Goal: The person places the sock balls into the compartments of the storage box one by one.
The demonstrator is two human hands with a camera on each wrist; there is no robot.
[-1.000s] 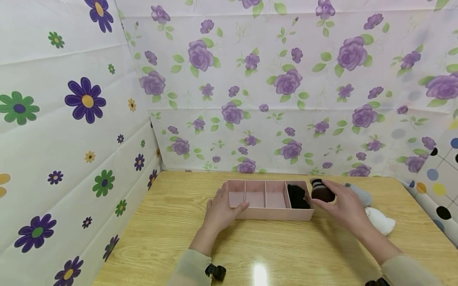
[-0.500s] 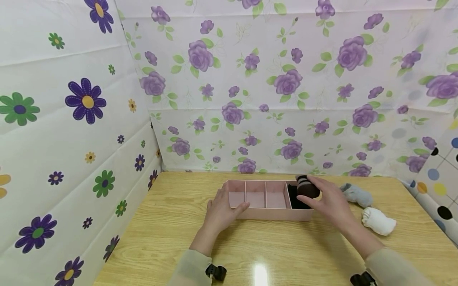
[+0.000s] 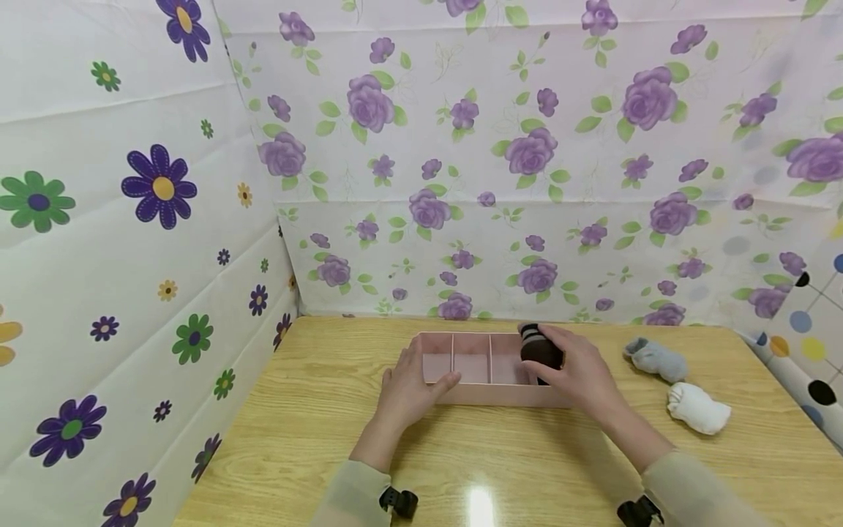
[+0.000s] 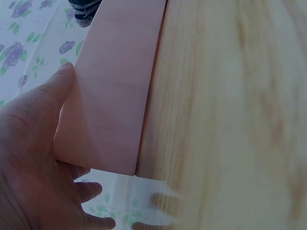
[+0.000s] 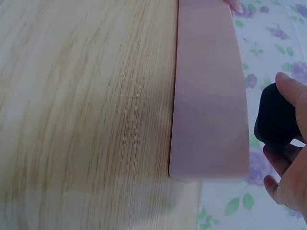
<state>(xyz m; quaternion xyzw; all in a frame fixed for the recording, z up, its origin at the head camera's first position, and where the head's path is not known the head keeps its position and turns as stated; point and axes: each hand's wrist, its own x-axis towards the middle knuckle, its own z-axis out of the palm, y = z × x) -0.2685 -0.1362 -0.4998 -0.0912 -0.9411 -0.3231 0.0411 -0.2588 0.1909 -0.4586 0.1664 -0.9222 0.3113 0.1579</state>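
Observation:
A rolled dark brown sock (image 3: 541, 347) with grey stripes is pinched between the thumb and fingers of my right hand (image 3: 582, 369). It hovers over the right part of a pink divided box (image 3: 503, 395); in the right wrist view the dark sock (image 5: 277, 117) looks nearly black, above the rim. My left hand (image 3: 410, 388) grips the box's left end. Its thumb lies on the front rim, as the left wrist view shows, with the other fingers around the end. The black sock in the rightmost compartment is almost wholly hidden behind my right hand and the held sock.
To the right of the box, a grey-blue rolled sock (image 3: 657, 359) and a white rolled sock (image 3: 698, 408) lie on the wooden table (image 3: 316, 439). Flowered cloth (image 3: 408, 168) hangs behind the table and along its left side.
My right hand has carried the brown sock leftward from beside the box's right end to above its right compartments. My left hand has stayed on the box.

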